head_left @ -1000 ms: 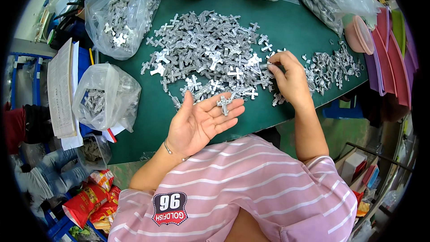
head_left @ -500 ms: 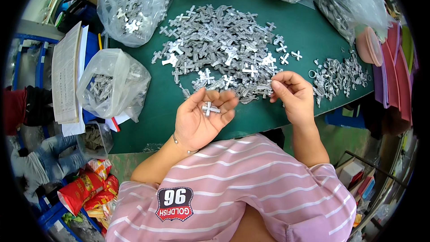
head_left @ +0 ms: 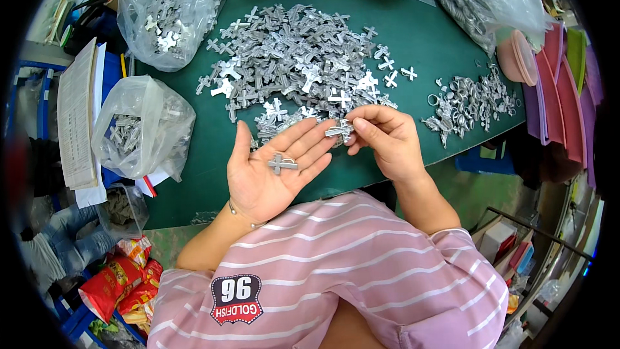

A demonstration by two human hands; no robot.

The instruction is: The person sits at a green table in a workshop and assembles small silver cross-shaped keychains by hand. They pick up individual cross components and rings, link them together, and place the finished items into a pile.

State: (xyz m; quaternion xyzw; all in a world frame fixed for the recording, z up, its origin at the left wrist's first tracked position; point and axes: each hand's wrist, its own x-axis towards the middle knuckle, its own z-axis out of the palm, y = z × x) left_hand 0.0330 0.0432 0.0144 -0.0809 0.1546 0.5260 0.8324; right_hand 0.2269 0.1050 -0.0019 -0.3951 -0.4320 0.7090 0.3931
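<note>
My left hand (head_left: 261,171) is open and palm up, its fingers stretched out. On its palm lies a small silver cross (head_left: 282,163) with a thin curved band showing beside it. Between thumb and fingers, my right hand (head_left: 387,139) pinches another silver metal cross (head_left: 340,130), held at the left hand's fingertips. Just beyond both hands spreads a large heap of grey metal crosses (head_left: 290,52), some brighter than others. The underside of the pinched cross is hidden.
Plastic bags of metal pieces stand at the left (head_left: 139,148), far left (head_left: 171,13) and far right (head_left: 494,0). A smaller pile of rings (head_left: 475,100) lies right on the green table (head_left: 400,39). Pink and purple bins (head_left: 562,84) flank its right edge.
My right hand has moved left from the heap's edge to the left fingertips, carrying a cross. My left hand has flattened, its fingers straightening. The whole view has shifted slightly.
</note>
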